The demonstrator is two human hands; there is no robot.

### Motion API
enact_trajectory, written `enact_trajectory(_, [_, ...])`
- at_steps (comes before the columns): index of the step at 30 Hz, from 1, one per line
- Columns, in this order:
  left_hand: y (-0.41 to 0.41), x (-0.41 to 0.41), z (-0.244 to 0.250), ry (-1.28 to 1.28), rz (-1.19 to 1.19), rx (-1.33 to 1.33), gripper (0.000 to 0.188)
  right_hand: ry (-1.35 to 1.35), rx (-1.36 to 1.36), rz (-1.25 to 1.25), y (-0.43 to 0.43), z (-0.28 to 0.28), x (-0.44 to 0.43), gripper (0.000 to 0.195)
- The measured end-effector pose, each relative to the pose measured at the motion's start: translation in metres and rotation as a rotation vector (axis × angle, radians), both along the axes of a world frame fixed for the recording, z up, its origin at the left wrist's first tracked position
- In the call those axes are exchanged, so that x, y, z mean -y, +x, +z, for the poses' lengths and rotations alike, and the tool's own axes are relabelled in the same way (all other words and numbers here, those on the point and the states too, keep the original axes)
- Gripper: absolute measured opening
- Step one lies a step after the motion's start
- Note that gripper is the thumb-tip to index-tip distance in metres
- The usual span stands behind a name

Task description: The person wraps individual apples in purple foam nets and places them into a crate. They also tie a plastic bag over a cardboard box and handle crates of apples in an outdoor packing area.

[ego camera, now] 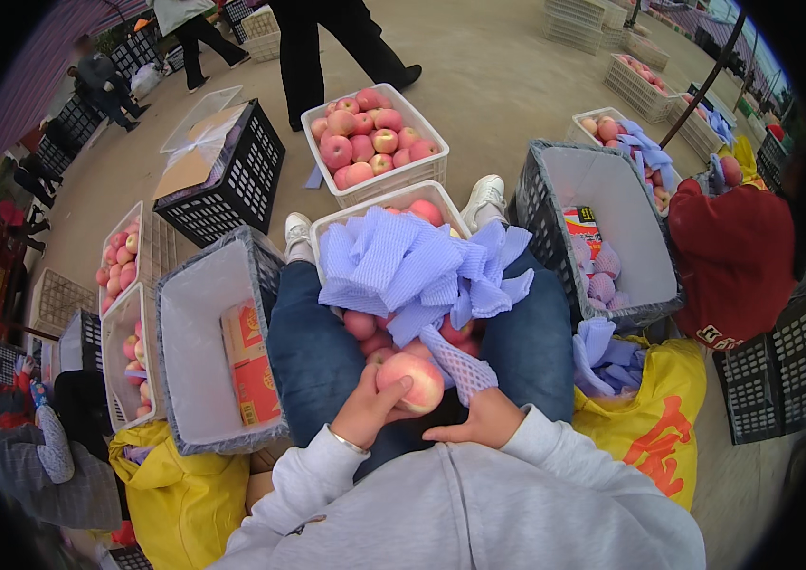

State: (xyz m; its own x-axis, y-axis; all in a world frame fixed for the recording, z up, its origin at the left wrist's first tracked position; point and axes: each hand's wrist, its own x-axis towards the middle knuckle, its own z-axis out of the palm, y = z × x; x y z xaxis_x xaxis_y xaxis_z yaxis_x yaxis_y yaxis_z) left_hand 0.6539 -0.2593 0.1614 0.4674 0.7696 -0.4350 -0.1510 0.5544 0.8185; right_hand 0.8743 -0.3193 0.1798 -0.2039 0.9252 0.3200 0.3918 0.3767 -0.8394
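My left hand (367,411) grips a pink and yellow apple (410,385) just above my lap. Beside it, my right hand (482,422) has a lavender foam net sleeve (461,362) at its fingers; the sleeve hides the fingertips, and its mesh is stretched wide there. The apple and that sleeve are apart. Between my knees stands a white plastic crate (438,191) of apples. A loose heap of flat lavender foam sleeves (395,256) covers much of its fruit, with several bare apples (374,335) showing on the near side.
Lined black crates flank me: the left one (192,356) has printed cardboard inside, the right one (613,192) several sleeved apples (602,285). Yellow bags (192,491) (673,406) lie at both sides. Another apple crate (403,174) stands ahead. A person in red (737,256) sits close on the right.
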Motion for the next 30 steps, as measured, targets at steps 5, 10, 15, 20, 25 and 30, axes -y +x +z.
enact_trajectory(5, [-0.001, 0.020, 0.018, 0.031, -0.004, 0.119, 0.065, 0.014, -0.092, -0.035, -0.024, 0.009, -0.014, 0.076])
enact_trajectory(10, [-0.011, -0.005, 0.015, -0.347, -0.065, 0.567, 0.078, -0.557, -0.820, 0.211, -0.025, 0.015, -0.010, 0.073])
enact_trajectory(15, [0.001, 0.001, -0.005, -0.523, -0.318, 0.715, 0.069, -0.719, -1.238, 0.388, -0.042, 0.002, -0.009, 0.086])
enact_trajectory(20, [-0.014, 0.001, -0.024, 0.443, -0.448, 0.158, 0.060, -0.785, -1.287, 0.557, -0.034, -0.005, -0.012, 0.098])
enact_trajectory(25, [-0.032, -0.006, -0.003, -0.232, -0.238, 0.775, 0.051, -0.811, -1.091, 0.433, -0.028, 0.005, -0.021, 0.088])
enact_trajectory(30, [-0.048, -0.009, 0.046, 0.522, 0.176, -0.036, 0.008, -0.601, -0.696, 0.030, -0.044, 0.014, -0.032, 0.068])
